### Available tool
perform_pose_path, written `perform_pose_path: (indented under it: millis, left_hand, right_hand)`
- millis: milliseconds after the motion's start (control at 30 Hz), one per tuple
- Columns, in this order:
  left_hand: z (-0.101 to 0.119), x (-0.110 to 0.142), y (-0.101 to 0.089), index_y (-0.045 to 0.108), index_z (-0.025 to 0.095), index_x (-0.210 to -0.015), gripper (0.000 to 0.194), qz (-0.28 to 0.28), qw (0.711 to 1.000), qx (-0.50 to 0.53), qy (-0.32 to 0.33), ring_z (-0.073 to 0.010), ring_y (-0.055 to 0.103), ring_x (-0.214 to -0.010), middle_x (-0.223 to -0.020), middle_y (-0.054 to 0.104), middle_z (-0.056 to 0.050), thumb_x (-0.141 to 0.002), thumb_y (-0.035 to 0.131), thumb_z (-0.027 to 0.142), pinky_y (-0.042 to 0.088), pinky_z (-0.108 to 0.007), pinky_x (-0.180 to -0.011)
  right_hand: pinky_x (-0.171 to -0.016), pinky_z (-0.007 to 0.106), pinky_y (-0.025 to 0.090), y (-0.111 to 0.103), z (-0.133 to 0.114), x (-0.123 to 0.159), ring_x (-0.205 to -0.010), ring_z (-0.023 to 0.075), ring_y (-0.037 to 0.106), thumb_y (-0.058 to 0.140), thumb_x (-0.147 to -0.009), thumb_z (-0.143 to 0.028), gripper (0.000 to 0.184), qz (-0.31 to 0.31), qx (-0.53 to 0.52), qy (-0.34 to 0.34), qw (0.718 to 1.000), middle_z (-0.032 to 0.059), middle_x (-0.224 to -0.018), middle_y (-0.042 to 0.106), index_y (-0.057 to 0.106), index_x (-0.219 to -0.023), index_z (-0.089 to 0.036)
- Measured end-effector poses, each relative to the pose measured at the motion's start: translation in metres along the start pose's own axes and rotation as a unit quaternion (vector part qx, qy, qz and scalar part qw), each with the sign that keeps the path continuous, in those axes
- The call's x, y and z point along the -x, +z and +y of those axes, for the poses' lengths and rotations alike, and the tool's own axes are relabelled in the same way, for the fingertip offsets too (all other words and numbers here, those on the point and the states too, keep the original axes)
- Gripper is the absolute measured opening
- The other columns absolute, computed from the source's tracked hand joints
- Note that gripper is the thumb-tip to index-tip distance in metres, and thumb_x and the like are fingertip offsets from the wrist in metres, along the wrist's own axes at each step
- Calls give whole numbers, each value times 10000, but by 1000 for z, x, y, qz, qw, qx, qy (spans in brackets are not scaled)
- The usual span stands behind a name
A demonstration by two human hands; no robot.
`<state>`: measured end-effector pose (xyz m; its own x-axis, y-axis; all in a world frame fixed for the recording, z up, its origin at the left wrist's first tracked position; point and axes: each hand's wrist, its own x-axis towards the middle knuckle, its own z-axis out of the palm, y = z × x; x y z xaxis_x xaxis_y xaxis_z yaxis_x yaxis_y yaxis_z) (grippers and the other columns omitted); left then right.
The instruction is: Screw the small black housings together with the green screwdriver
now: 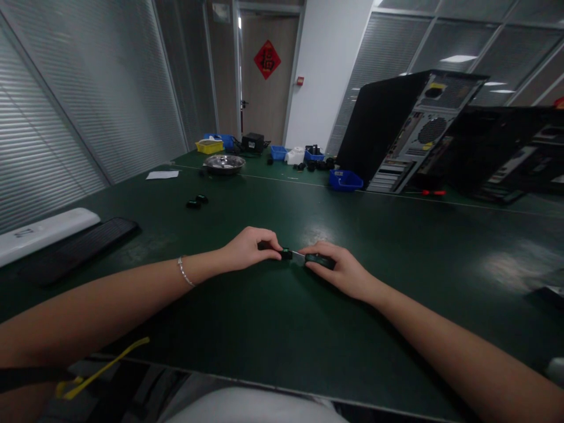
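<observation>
Our left hand (251,249) pinched a small black block (286,254), at nine o'clock from our right hand (349,271), which gripped a screwdriver (319,260) with its shaft (299,254) toward nine o'clock.

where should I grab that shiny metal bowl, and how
The metal bowl is probably best taken by its near rim, coming from your side, thumb above and fingers beneath: it sits upright, and its rim spreads wider than its base.
</observation>
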<state>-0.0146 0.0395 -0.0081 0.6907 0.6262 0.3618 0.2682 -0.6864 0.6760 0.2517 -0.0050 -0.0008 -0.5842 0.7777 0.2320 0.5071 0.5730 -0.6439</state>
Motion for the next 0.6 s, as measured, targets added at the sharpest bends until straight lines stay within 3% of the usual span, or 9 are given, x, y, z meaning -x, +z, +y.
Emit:
perform_pose_path:
  millis: [400,600]
  left_hand:
    - [-2,-2,-1,705,109,-847,117,4,988,132,-79,-175,650,-817,-858,692,-48,-772,759,181,504,-289,-762]
    - [-1,-2,-1,672,120,-935,177,-14,991,111,-72,-172,635,-832,-893,661,-40,-802,733,219,505,-297,-763]
  right_hand:
    - [-845,370,505,3,-8,1,-958,219,597,547,-942,-182,276,27,60,-21,998,79,-1062,618,629,-1201,-230]
    - [-842,372,507,5,-6,1,-953,222,600,545,-935,-174,295,29,88,-28,995,79,-1053,615,623,-1213,-236]
